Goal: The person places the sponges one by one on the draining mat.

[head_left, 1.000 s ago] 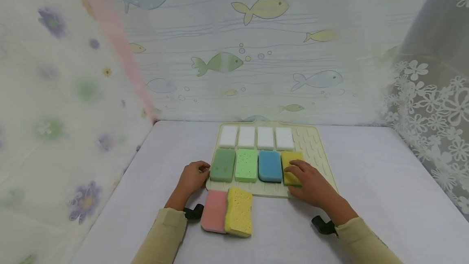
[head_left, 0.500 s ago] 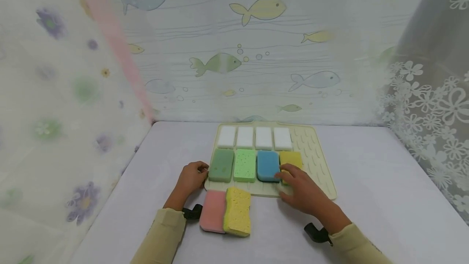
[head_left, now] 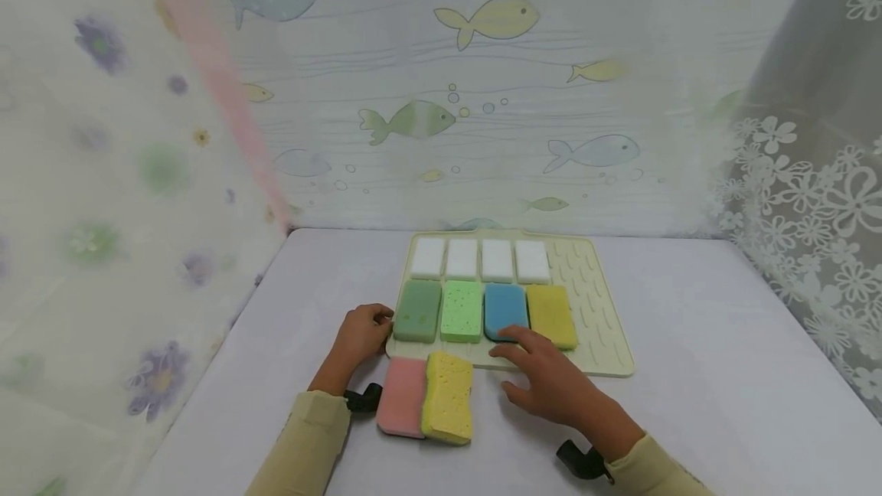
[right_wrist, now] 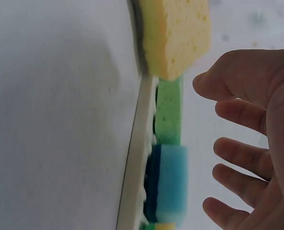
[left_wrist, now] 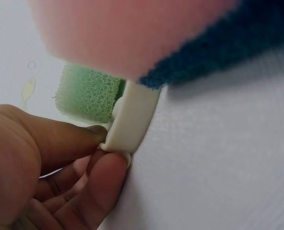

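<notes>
My left hand pinches the left front edge of a cream ridged draining tray, thumb on top and fingers beneath in the left wrist view. Beside that thumb sits a dark green sponge. My right hand hovers near the tray's front edge with spread fingers, holding nothing. Its fingertips overlap the lower edge of the blue sponge in the head view. A light green sponge and a yellow sponge flank the blue one. In front of the tray, a yellow porous sponge leans on a pink sponge.
Several white sponge blocks form the tray's back row. The tray stands on a white-covered table. A fish-patterned curtain hangs behind, with a flowered cloth at left and white lace at right.
My right hand has come off the yellow sponge on the tray and moved left and toward me, fingers spread. My left hand has stayed at the tray edge.
</notes>
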The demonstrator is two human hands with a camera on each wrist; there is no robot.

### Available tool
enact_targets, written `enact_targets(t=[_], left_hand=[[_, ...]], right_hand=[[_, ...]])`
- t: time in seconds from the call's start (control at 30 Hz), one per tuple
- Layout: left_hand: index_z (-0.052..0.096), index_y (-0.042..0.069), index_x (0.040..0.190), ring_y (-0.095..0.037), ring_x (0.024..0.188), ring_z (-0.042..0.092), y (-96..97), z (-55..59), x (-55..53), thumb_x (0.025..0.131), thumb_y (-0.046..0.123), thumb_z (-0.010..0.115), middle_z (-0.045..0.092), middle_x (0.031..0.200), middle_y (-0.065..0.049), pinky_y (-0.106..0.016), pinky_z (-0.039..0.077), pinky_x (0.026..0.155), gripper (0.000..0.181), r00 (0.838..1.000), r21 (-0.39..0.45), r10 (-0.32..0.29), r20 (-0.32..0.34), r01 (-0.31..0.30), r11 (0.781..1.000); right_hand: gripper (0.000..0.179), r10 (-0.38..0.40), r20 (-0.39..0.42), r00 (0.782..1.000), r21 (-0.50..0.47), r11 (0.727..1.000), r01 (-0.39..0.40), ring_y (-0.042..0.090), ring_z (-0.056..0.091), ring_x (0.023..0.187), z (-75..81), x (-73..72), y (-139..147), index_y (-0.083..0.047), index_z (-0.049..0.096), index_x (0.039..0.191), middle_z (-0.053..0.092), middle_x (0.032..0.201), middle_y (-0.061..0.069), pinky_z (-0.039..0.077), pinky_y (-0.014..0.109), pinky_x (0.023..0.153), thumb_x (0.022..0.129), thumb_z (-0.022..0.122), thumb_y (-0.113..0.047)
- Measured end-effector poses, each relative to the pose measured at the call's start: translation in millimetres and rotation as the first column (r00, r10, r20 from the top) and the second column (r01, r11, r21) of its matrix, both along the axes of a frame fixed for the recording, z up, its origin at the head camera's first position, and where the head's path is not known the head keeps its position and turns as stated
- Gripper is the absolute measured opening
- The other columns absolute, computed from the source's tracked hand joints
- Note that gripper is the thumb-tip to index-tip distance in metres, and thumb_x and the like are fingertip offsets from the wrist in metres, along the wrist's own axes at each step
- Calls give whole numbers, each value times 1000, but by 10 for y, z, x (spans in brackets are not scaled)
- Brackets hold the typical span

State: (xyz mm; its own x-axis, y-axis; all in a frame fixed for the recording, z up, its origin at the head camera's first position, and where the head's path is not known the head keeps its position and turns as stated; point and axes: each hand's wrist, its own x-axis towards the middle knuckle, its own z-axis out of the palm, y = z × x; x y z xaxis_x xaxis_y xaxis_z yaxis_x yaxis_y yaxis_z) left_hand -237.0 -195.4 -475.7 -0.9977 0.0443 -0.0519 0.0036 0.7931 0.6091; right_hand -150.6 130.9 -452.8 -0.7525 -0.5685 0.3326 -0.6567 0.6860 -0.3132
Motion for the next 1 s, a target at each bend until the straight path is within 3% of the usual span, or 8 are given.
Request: enact_targets(t=[0.3,0.6,0.83,1.0], left_hand=[[66,3,120,-11,62,61,13,16,10,94,17,62,68,94,-8,-28,51,55,29,999,85,6,45,-10,996],[64,1,121,-11,57,62,8,15,12,94,15,61,67,97,-11,-28,53,52,30,997,128,17,79,-27,991],[65,2,121,-11,57,62,13,13,11,94,15,62,67,97,-10,-28,52,52,30,996,132,25,82,-35,991],[65,2,121,-12,55,62,17,35,17,94,15,61,67,95,-10,-28,52,52,30,997,136,20,79,-30,990]], right_hand=[[39,72,63,995,19,997,-74,23,50,129,2,117,-194,-24,61,123,51,138,5,48,45,100,85,72,-26],[44,123,197,973,0,992,-126,21,49,130,68,190,-345,-27,54,133,46,145,3,50,43,97,90,66,-31],[53,169,307,936,-16,985,-173,23,49,131,112,232,-466,-34,43,143,40,150,-1,48,47,100,94,58,-48],[61,186,315,931,-15,982,-191,26,48,133,94,245,-517,-36,38,146,36,153,2,47,48,100,92,52,-60]])
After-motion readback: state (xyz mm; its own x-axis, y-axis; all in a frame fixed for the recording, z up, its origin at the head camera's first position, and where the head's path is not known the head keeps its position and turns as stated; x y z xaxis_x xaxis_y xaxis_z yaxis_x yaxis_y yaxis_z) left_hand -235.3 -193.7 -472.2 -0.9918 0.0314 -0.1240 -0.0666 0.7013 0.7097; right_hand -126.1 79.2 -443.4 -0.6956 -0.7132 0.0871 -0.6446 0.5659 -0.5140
